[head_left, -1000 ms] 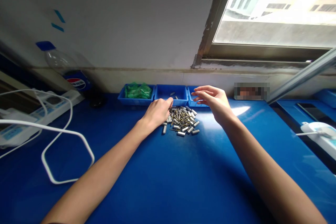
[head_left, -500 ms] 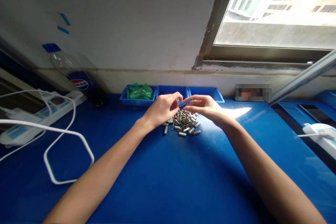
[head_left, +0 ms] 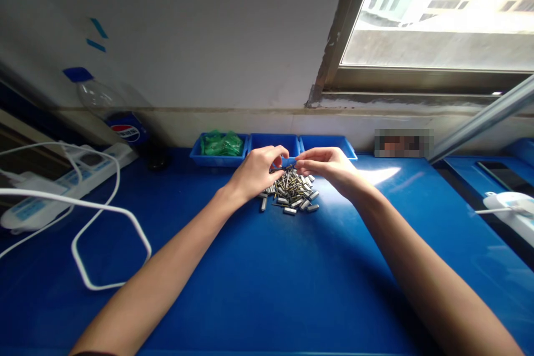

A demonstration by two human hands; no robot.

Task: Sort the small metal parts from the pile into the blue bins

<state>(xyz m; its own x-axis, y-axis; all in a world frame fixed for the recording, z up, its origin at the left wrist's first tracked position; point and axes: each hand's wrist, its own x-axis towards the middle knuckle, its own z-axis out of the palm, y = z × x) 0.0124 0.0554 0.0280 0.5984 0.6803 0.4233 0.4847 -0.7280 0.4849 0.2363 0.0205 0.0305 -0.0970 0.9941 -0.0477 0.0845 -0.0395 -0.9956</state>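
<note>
A loose pile of small metal pieces [head_left: 294,189], thin pins or bits mixed with short silvery blocks, lies on the blue tabletop [head_left: 267,267]. Over the pile's left side is my left hand [head_left: 263,169], its fingers curled with thumb and fingertips close together; what they hold, if anything, is too small to make out. Facing it from the right, my right hand [head_left: 327,167] has its thumb and fingers pinched at the pile's far edge. Something small and dark seems to be at those fingertips, but its kind does not show.
Behind the hands stand three blue bins; the left bin [head_left: 196,160] holds green plastic bags [head_left: 221,143]. A cola bottle [head_left: 125,122], a power strip [head_left: 54,194] and a looped white cable [head_left: 146,245] are at left. Another white power strip [head_left: 511,208] lies at right.
My right hand's fingers have drawn together into a pinch and moved slightly away from the left fingertips. My left hand has barely moved.
</note>
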